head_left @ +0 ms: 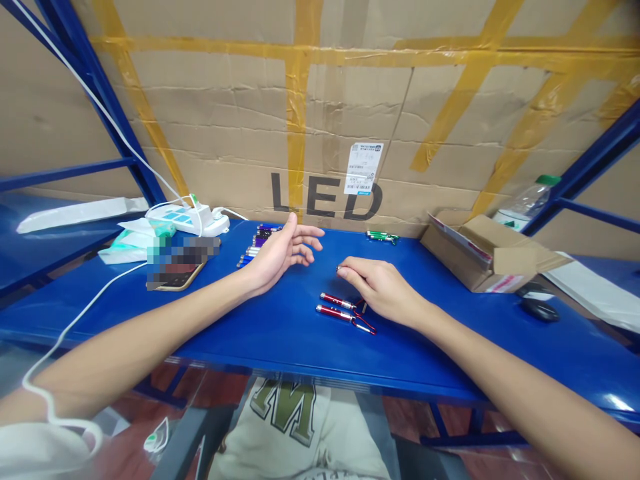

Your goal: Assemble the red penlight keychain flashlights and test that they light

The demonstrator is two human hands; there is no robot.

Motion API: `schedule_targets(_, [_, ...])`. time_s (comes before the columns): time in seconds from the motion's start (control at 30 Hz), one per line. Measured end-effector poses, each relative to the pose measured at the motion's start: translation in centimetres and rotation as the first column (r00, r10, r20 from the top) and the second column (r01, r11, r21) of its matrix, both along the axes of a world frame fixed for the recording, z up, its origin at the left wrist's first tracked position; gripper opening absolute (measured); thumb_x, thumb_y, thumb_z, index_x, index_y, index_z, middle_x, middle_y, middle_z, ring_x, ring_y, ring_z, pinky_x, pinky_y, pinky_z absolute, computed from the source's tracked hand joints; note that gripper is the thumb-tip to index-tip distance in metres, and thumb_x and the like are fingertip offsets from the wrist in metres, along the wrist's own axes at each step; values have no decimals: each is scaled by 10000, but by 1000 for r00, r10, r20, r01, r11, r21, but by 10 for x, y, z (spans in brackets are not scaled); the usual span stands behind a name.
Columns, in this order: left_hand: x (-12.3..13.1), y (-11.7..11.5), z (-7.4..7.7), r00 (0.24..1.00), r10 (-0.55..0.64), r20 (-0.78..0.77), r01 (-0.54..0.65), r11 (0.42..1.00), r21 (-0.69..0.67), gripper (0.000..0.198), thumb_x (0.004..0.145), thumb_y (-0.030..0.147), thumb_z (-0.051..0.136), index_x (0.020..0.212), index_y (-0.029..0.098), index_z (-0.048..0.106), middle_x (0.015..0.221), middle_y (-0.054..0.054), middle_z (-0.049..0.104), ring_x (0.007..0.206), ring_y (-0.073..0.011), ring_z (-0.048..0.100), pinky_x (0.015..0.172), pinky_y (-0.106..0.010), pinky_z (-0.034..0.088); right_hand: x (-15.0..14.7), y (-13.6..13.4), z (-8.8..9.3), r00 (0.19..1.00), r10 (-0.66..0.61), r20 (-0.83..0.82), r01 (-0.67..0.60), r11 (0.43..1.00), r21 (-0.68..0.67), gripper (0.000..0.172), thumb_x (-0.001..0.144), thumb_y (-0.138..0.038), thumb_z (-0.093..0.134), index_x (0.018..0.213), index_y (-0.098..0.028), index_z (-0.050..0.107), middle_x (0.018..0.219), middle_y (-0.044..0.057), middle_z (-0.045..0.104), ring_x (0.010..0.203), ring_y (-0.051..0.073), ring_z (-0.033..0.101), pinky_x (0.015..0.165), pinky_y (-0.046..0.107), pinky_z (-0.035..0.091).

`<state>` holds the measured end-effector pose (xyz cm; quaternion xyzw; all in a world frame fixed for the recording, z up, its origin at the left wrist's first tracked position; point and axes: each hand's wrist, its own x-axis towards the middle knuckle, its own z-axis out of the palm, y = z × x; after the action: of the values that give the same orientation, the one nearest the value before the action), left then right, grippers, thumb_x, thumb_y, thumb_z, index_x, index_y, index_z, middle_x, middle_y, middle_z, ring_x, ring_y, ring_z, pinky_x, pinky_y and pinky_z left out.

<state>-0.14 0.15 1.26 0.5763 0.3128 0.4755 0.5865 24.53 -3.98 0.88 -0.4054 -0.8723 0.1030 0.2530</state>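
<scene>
My left hand (283, 257) hovers over the blue table with its fingers spread and nothing in them. Partly hidden behind it lies a row of small keychain flashlights (249, 255) in blue, silver, purple and black. My right hand (383, 283) is closed around a keychain flashlight, of which only the metal tip (339, 268) pokes out by the thumb; its colour is hidden. Just below that hand, two red keychain flashlights (334, 313) with red carabiner clips lie side by side, tips to the left. Farther back are green keychain flashlights (383, 236).
At the right stands an open cardboard box (500, 257) beside a black mouse (539, 309) and a clear bottle (533, 197). A phone (185, 270), a tissue pack (133, 241) and a white power strip (185, 217) with cables sit at the left. A large carton (240, 133) walls the back.
</scene>
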Motion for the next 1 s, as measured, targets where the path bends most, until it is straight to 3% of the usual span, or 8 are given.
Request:
schedule_targets(0.13, [0,0,0,1000,2,1,-2,1000,1,711,1014,789,485,1153,156,776,1043,-113,757,778,-166,654,723,-276,519,1,2,-1,999,-50,-21,49,998,-35,318,1138,-453,470,932,-243,590,779,3,710,709,196,665,683,300,410])
schedule_targets(0.27, [1,0,0,1000,0,-3,0,1000,-2,709,1014,787,488,1156,156,779,1041,-115,753,794,-172,651,722,-273,519,1,3,-1,999,-23,-27,22,999,-45,302,1126,-448,508,912,-246,576,702,-19,684,647,184,656,654,284,385])
schedule_targets(1.0, [0,0,-1,1000,11,-3,-11,1000,2,718,1006,794,497,1152,153,784,1048,-126,749,815,-182,648,724,-278,528,1,3,-3,996,38,77,-37,999,-12,311,1139,-439,485,944,-240,626,819,13,724,712,190,660,673,284,376])
